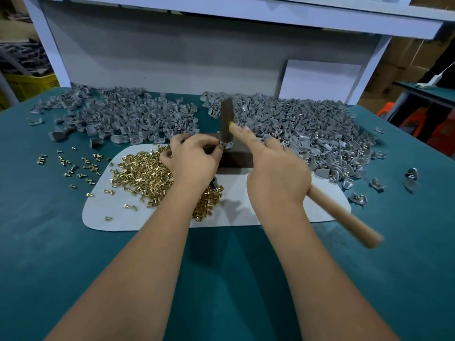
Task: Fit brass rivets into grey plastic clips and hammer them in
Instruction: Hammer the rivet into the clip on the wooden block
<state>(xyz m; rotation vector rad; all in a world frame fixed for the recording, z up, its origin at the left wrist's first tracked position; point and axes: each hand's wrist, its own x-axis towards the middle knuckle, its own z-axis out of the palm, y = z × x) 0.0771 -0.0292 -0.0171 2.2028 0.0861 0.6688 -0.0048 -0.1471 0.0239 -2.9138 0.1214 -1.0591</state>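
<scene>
Teal-topped desk (61, 242) with a white backboard behind, pale grey rounded mat (278, 200) in the middle. Dark rectangular block (236, 159) sits on the mat. Left hand (190, 159) pinches a small grey plastic clip (225, 145) on the block's top, fingers curled round it. Right hand (278, 173) grips the wooden-handled steel hammer (227, 119), index finger laid along the handle, head blurred and right over the clip. Loose brass rivets (142, 173) heaped on the mat's left, some scattered on the desk. Grey clip piles (307, 124) across the back and right
</scene>
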